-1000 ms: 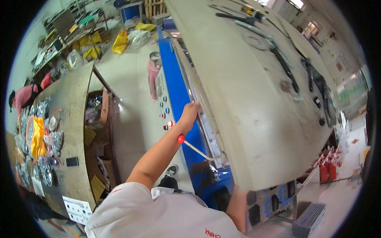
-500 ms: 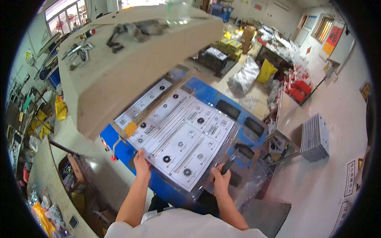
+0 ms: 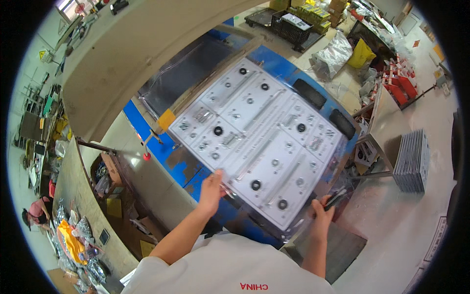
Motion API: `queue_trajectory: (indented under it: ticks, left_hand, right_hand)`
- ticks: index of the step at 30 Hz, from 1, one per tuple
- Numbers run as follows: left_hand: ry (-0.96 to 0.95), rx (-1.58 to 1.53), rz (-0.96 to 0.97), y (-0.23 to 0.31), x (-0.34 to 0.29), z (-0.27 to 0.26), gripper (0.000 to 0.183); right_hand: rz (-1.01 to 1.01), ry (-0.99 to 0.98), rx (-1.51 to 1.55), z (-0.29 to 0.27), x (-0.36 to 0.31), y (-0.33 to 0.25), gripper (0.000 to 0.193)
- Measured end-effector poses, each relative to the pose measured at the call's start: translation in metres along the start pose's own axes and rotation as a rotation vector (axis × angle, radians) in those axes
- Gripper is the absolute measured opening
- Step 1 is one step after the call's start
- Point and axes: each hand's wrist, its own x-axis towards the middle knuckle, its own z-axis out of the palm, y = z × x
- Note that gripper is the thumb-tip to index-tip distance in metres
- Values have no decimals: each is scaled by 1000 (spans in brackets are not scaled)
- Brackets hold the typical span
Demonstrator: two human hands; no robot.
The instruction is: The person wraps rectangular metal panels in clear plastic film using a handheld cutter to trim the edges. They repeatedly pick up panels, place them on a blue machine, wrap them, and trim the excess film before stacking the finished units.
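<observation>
A large white printed sheet [image 3: 254, 142], with several black rings and small metal parts under clear film, lies tilted over the blue machine bed [image 3: 196, 183]. My left hand [image 3: 211, 192] is closed on its near left edge, thumb on top. By the sheet's near right corner is my right hand [image 3: 321, 211], closed around a slim black-handled knife [image 3: 336, 197] that points up and right. Loose clear film trails near this hand; whether the fingers also pinch the film or the sheet edge, I cannot tell.
The beige machine hood [image 3: 142, 54] overhangs the far left. Beside the bed are a red-knobbed lever [image 3: 147, 156] and a yellow block [image 3: 167, 119]. A stack of grey-edged boards [image 3: 412, 161] stands at right. Bagged parts [image 3: 73, 240] cover the left bench; a person [image 3: 39, 211] is beyond.
The sheet has slid toward me and right, out from under the hood, with both hands still at its near edges. A dark bed surface now shows where it lay. My view has shifted too.
</observation>
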Motion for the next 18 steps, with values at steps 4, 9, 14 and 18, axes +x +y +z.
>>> queue_trajectory:
  ticks: [4, 9, 14, 18]
  left_hand:
    - [-560, 319, -360, 22, -3, -12, 45]
    - [194, 764, -88, 104, 36, -77, 61]
    - [252, 95, 171, 78, 76, -83, 35]
    - [329, -15, 230, 56, 90, -83, 26]
  right_hand:
    - [143, -41, -366, -62, 6, -11, 28]
    - [-146, 250, -1003, -36, 69, -43, 32]
    - [-776, -149, -792, 169, 233, -53, 36]
    - [-819, -164, -1249, 268, 349, -54, 41]
